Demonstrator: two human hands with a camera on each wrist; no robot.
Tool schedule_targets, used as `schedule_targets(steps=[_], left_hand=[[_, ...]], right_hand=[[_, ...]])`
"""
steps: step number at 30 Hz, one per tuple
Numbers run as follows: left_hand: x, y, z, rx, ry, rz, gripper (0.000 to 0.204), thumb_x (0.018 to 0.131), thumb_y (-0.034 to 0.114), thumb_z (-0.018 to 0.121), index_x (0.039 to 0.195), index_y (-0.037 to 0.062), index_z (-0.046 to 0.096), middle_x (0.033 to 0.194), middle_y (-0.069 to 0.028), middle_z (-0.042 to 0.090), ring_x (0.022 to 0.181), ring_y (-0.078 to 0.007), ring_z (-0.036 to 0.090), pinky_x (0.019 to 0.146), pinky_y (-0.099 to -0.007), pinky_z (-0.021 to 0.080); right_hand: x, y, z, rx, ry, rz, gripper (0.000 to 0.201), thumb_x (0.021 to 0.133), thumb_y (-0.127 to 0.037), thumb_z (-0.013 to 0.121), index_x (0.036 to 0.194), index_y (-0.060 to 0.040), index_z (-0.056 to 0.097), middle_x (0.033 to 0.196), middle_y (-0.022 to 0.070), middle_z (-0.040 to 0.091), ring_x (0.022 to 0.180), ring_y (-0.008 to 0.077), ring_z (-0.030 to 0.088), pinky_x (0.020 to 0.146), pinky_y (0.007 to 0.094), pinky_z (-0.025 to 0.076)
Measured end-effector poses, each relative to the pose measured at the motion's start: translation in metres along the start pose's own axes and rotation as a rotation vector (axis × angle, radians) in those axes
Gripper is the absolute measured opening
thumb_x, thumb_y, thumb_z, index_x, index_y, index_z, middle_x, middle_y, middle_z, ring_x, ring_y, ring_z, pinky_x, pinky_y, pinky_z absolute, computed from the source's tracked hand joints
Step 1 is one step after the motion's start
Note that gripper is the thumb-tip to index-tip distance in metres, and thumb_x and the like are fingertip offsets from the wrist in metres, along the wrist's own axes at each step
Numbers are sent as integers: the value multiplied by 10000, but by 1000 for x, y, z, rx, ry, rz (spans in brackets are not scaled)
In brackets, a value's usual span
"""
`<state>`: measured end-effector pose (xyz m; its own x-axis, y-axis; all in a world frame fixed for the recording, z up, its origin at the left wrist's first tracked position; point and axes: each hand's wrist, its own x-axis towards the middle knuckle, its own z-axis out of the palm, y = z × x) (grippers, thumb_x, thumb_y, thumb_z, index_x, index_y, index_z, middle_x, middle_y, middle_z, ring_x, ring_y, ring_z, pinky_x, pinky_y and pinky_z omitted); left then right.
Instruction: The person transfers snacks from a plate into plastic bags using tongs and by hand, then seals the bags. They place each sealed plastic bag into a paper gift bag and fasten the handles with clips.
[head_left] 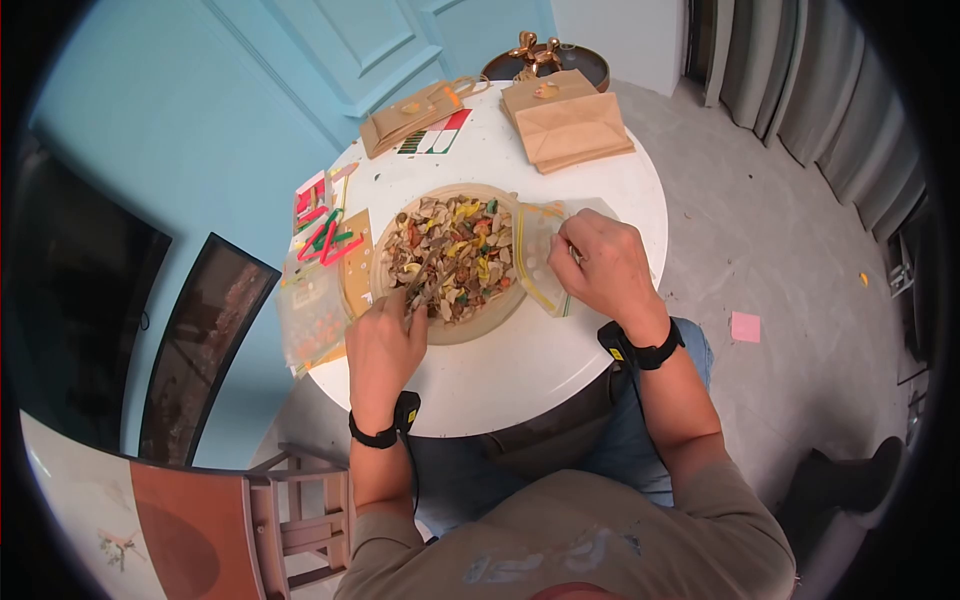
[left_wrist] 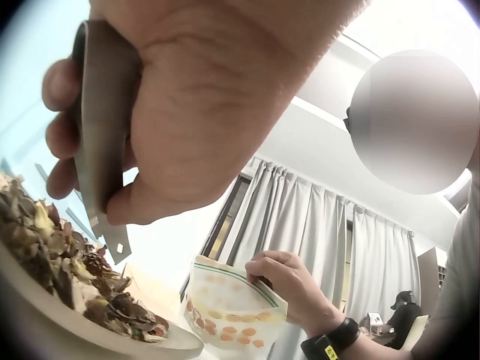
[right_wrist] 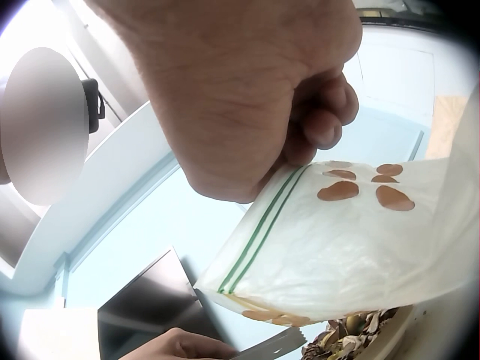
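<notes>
in the head view, the left hand (head_left: 385, 340) is left of centre, its fingers curled round a pair of metal tongs (head_left: 428, 277), whose tips point down at the dried plant pieces (head_left: 455, 250) heaped in a round bowl (head_left: 480, 328). the left wrist view, at upper left, shows the flat grey metal gripped between thumb and fingers.

the right hand (head_left: 608, 265), right of centre, pinches the top edge of a clear zip bag (head_left: 537, 262), which hangs tilted at the right rim of the bowl. in the right wrist view the bag fills the lower right, with a green double line along its mouth and brown-orange oval marks on its side.

the bowl sits in the middle of the round white table (head_left: 480, 393). on the left side of the table lie red and green strips (head_left: 325, 237), a brown card (head_left: 356, 265) and another clear bag (head_left: 308, 318) near the edge. brown paper bags (head_left: 415, 115) lie at the top left of the table, just above a printed sheet (head_left: 437, 135), and more folded paper bags (head_left: 572, 130) lie at the top right. a dark round tray (head_left: 592, 66) with a shiny copper-coloured figure (head_left: 537, 52) stands beyond them. a pink slip (head_left: 745, 327) lies on the floor at the right.
</notes>
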<state>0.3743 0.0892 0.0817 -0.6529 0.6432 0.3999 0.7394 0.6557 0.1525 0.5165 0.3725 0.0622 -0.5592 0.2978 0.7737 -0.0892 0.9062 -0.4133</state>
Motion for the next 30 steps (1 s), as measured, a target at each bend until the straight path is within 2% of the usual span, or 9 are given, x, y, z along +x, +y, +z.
schedule_targets(steps=[12,21,27,29,30], left_hand=[[-8,1,4,44,-28,39,199,1001,170,768,1121,11,779,866,-206,771,773,-426,760,700,-519,600],[-13,12,-13,41,18,61,179,1014,161,759,1114,12,768,831,-200,750,750,-414,746,673,-512,586],[-11,51,-15,-82,25,193,232,1003,157,775,1187,22,737,871,-169,733,776,-385,738,660,-491,576],[-6,65,-9,-211,-1,326,279,980,125,804,1224,5,740,938,-187,764,813,-423,748,704,-499,597],[-5,71,-12,-187,-27,336,310,967,140,820,1232,0,741,969,-185,776,833,-425,756,717,-502,607]], right_hand=[[0,-2,0,-1,-20,7,175,906,-94,769,786,-20,666,751,139,665,667,357,699,617,465,559],[1,-2,0,6,-27,3,179,908,-98,771,788,-17,665,760,143,666,675,357,700,627,465,561],[1,-4,2,10,-18,-10,180,904,-101,775,791,-16,663,765,143,663,678,360,699,629,466,561],[0,-5,2,16,-17,-13,181,903,-102,776,791,-16,663,766,143,662,679,360,699,629,466,562],[1,-5,2,22,-21,-7,181,904,-103,776,792,-15,663,766,144,662,680,360,699,629,467,562]])
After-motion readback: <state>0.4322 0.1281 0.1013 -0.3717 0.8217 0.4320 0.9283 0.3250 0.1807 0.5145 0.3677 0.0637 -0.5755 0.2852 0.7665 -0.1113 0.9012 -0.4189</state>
